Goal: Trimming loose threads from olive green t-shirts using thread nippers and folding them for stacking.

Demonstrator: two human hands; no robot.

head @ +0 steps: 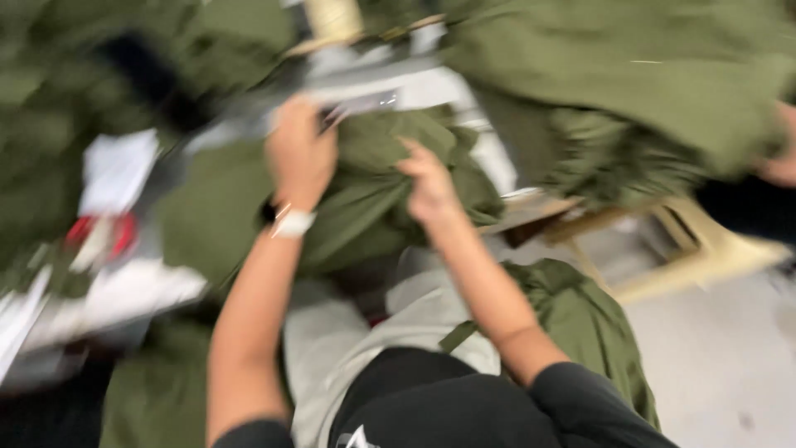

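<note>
blurry frame. left hand, pale band at the wrist, fingers curled shut on the bunched olive-green fabric garment, seemingly to lift or steady it. right hand presses the same cloth just beside it, fingers partly bent; can't tell whether they actually grip. the garment sits in front of the person's chest, against a grey-white sewing machine. more green cloth heaped upper right. no containers discernible.

Both hands on olive cloth, blurred.
</note>
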